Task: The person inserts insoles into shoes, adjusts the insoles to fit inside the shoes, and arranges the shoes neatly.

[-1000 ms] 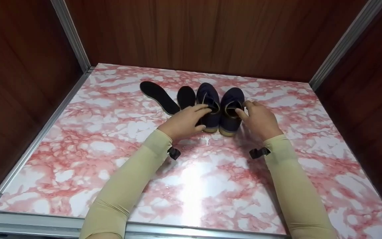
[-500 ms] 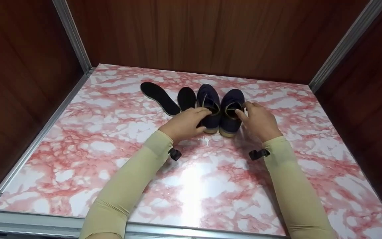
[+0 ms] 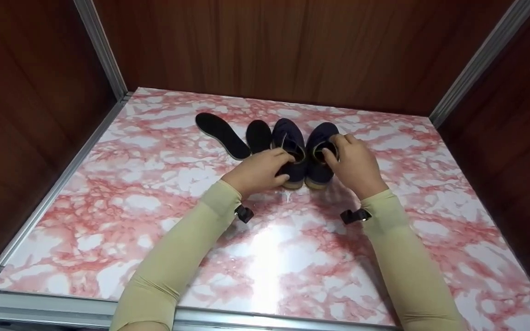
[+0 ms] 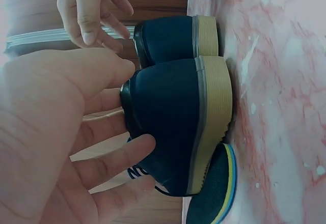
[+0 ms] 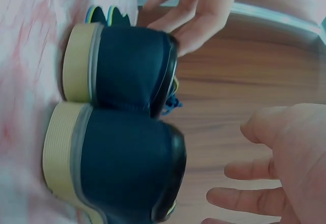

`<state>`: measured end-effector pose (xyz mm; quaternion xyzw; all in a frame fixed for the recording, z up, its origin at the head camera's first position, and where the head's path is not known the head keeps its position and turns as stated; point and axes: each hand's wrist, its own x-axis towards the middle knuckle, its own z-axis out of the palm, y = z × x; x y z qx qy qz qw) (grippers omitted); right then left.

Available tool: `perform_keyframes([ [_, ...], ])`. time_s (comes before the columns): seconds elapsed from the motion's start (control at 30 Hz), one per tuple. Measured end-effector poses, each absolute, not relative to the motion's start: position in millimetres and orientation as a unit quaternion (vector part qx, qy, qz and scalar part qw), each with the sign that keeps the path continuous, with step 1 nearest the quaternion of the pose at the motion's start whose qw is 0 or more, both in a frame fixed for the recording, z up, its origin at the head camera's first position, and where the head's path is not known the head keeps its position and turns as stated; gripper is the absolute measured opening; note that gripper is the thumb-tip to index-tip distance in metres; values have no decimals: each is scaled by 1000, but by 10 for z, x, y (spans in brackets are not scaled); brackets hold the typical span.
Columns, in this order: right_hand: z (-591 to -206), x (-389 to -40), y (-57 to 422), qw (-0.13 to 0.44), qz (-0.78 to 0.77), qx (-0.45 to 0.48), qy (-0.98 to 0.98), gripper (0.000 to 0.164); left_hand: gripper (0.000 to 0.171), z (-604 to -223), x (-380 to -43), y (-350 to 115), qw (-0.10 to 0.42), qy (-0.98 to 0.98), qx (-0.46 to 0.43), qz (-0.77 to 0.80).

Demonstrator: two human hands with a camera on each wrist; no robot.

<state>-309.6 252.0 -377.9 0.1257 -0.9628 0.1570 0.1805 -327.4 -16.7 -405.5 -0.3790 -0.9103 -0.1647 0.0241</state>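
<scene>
A pair of dark blue lace-up shoes stands side by side, heels towards me: the left shoe (image 3: 287, 131) and the right shoe (image 3: 321, 133). My left hand (image 3: 258, 170) holds the left shoe at its collar, thumb near the heel; some fingertips are hidden at the opening in the left wrist view. My right hand (image 3: 357, 165) hovers by the right shoe's opening. In the right wrist view its fingers (image 5: 249, 199) spread loosely, apart from the shoe. Left of the pair lie two black insoles, one slanted insole (image 3: 221, 134) and one beside the left shoe, an upright insole (image 3: 259, 134).
The shoes and insoles rest on a red-and-white marbled table (image 3: 122, 197). A dark wooden back wall (image 3: 265, 50) rises behind them, with side walls left and right. A metal rail (image 3: 48, 304) runs along the front edge.
The left shoe has slid slightly towards me, together with my left hand. My right hand has shifted a little leftward, over the right shoe's opening. The insoles have stayed put.
</scene>
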Motion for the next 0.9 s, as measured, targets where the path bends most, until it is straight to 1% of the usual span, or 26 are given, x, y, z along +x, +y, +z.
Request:
perform_keyframes([
  [0.2,-3760,-3016,2405,182,161,133,-961,40,46,-4014,-3222,-143,18,-911,-382,-153],
  [0.4,-3759,-2953,2284,197,150,170,-954,37,44,-3968,-3186,-113,33,-910,-391,-132],
  [0.57,-3809,-2926,2218,182,146,192,-953,37,45,-3957,-3174,-100,39,-910,-396,-118],
  [0.77,-3894,-2924,2170,171,141,263,-939,27,39,-3927,-3151,-92,42,-908,-402,-110],
  [0.9,-3929,-2924,2152,164,125,289,-935,23,37,-3910,-3136,-84,42,-909,-403,-98],
])
